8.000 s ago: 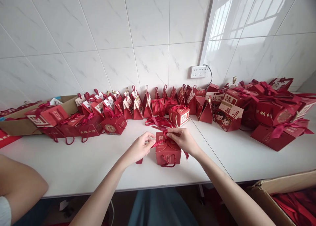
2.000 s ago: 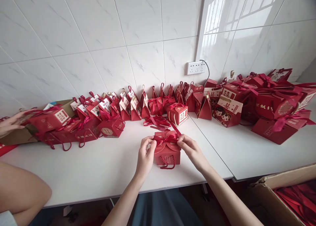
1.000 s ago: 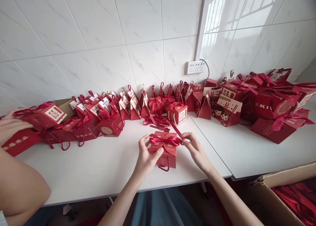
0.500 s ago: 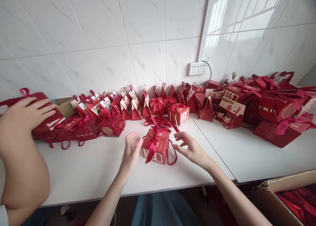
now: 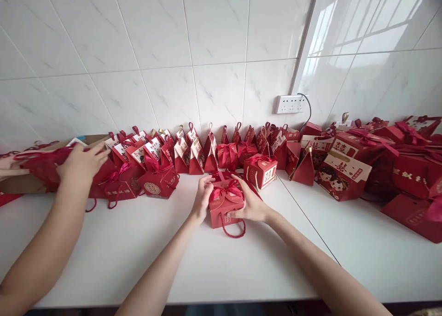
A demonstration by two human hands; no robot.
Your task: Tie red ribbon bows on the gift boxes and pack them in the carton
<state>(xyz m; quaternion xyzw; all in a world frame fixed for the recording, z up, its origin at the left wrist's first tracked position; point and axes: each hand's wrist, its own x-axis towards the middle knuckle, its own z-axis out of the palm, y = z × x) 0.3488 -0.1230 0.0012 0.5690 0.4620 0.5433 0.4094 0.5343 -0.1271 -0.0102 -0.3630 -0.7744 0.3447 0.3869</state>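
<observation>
A red gift box (image 5: 221, 217) with a ribbon bow on top and a twisted cord handle hanging at its front stands on the white table (image 5: 193, 270). My left hand (image 5: 203, 198) is closed against its left side. On the right side lies my right hand (image 5: 252, 203), thumb across the front face and fingers toward the back, gripping the same box. Just behind and to the right is a smaller red box (image 5: 262, 172) with a white label and gold cord. Loose red ribbon (image 5: 218, 174) lies partly hidden behind the held box.
At left, a co-worker's hand (image 5: 81, 161) is over a red box (image 5: 44, 168). Rows of red triangular boxes (image 5: 182, 157) line the tiled wall. More red boxes (image 5: 410, 168) are piled at right. A power strip (image 5: 290, 104) is on the wall.
Both my hands have come in from beside the gift box and taken hold of it. The box has turned, so another face and the cord handle are in front. The co-worker's hand shifted too.
</observation>
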